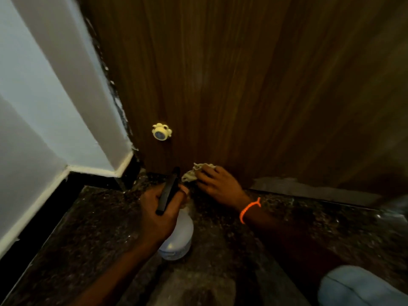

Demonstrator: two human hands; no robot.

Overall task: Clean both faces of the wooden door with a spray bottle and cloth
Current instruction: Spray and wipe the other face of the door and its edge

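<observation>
The dark brown wooden door (pixel 254 89) fills the upper middle and right of the head view. My right hand (pixel 217 184), with an orange band on the wrist, presses a crumpled pale cloth (pixel 196 172) against the door's bottom edge near the floor. My left hand (pixel 159 208) grips the black trigger head of a white spray bottle (pixel 176 237), which hangs just above the floor in front of the door. The cloth is partly hidden under my fingers.
A pale yellow paw-shaped door stopper (pixel 161 132) sticks out low on the door's left side. A white wall (pixel 44 96) with a black skirting stands at the left. The floor (pixel 220 272) is dark speckled stone. My knee in light blue fabric (pixel 362 286) shows bottom right.
</observation>
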